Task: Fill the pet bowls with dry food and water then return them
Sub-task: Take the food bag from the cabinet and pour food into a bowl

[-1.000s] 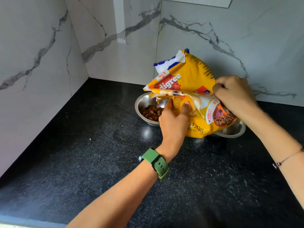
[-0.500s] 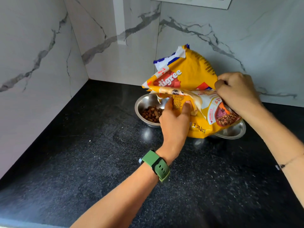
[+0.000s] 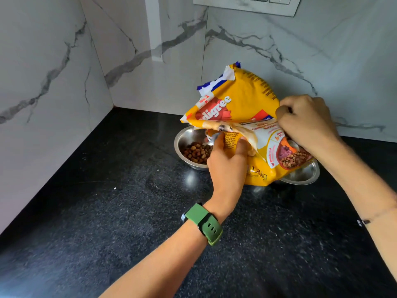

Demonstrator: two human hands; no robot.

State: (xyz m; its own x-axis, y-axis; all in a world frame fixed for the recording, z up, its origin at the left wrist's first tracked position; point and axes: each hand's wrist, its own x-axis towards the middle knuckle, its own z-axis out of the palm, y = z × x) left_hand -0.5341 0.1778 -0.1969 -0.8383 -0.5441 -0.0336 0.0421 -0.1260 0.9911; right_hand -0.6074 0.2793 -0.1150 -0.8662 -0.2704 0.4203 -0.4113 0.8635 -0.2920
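We held a yellow dog-food bag folded over above two steel bowls at the back of the black speckled tabletop, close to the marble-patterned wall. On the bag we could read "digree" in white letters on a red panel, "No.1" on a small white tag near the torn top, and "1.2 kg" printed low on the front; the finer print on its side and under our thumb was too small to read. A picture of kibble showed on its lower right.

Our left hand gripped the folded front of the bag, fingers curled round the crease with the thumb on the printed panel. Our right hand was clenched on the right side of the fold, pinching the bag material.

The left bowl stood on the tabletop just below the bag's folded edge and held brown dry kibble. The right bowl sat beside it, mostly hidden by the bag, so we could not tell what it held.

A green-strapped watch sat on our left wrist and a thin bracelet on our right. A grey switch plate was fixed to the wall above.
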